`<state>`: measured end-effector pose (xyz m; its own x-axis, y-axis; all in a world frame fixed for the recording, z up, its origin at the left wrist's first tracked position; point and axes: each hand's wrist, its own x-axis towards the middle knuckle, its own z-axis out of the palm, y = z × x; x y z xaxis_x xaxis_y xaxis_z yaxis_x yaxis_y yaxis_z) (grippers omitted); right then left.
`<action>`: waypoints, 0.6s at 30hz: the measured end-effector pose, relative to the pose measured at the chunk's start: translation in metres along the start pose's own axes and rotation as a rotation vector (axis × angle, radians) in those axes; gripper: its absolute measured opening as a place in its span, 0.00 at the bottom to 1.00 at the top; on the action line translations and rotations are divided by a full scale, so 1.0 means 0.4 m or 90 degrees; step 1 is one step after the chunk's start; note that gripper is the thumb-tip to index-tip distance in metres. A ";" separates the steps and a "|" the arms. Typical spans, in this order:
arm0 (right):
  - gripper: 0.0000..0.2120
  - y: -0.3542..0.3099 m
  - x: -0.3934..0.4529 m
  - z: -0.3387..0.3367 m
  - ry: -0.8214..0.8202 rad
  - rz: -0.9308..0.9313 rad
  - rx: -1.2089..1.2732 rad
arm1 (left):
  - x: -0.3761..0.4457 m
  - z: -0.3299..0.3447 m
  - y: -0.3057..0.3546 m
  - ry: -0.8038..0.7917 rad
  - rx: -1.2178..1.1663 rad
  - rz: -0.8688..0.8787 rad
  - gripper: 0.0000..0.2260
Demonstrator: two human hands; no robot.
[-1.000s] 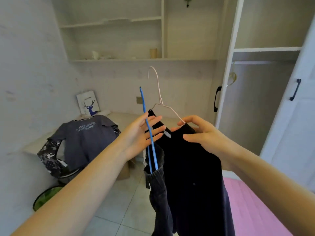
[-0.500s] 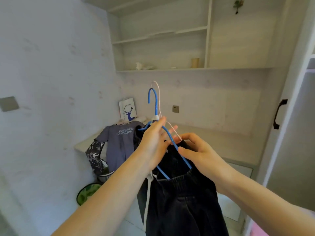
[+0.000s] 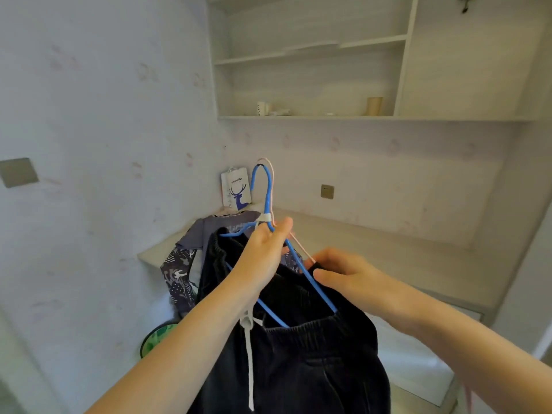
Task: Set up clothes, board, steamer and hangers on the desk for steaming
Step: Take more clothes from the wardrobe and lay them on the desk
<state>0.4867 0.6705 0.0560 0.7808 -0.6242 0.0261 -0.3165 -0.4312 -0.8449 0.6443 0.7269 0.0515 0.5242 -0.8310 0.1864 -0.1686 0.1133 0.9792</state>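
My left hand [image 3: 264,258] grips a blue hanger [image 3: 268,198] near its neck, held up in front of the desk [image 3: 373,246]. Dark trousers [image 3: 304,348] with an elastic waistband and a white drawstring hang from it. A pale pink hanger [image 3: 270,174] sits right behind the blue one. My right hand [image 3: 343,273] pinches the dark cloth at the hangers' right arm. A grey-blue shirt [image 3: 206,234] lies over the desk's left end, with a patterned sleeve hanging down.
A white paper bag with a blue deer [image 3: 236,191] leans in the desk's back left corner. Wall shelves [image 3: 310,116] above hold cups. A round green thing [image 3: 155,339] stands on the floor by the left wall. A wall socket [image 3: 326,191] sits above the desk.
The view has swung left and closer to the desk. The blue hanger turned from edge-on to face me, and both hands carried the hangers and trousers towards the desk.
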 end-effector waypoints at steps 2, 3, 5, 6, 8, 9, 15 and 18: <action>0.08 -0.019 0.042 0.021 -0.013 -0.004 -0.129 | 0.010 -0.034 -0.026 -0.022 0.031 0.010 0.13; 0.11 -0.028 0.064 0.036 -0.012 -0.014 -0.188 | 0.014 -0.048 -0.036 -0.033 0.041 0.015 0.12; 0.14 -0.042 0.106 0.078 0.008 -0.047 -0.296 | 0.026 -0.077 -0.059 -0.048 0.063 0.015 0.14; 0.14 -0.044 0.127 0.102 0.027 -0.066 -0.340 | 0.028 -0.090 -0.066 -0.058 0.077 0.008 0.16; 0.13 -0.037 0.168 0.146 0.062 -0.099 -0.388 | 0.033 -0.115 -0.075 -0.074 0.097 0.000 0.14; 0.11 -0.030 0.189 0.164 0.080 -0.110 -0.398 | 0.041 -0.128 -0.084 -0.079 0.104 -0.004 0.11; 0.09 -0.004 0.323 0.200 0.166 -0.146 -0.333 | 0.128 -0.185 -0.131 -0.062 0.153 0.047 0.22; 0.08 0.019 0.392 0.208 0.169 -0.157 -0.275 | 0.189 -0.199 -0.164 -0.047 0.175 0.053 0.22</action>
<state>0.6514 0.6236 0.0093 0.7145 -0.5903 0.3755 -0.3775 -0.7772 -0.5035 0.7617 0.7000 0.0077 0.4389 -0.8635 0.2486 -0.4333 0.0390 0.9004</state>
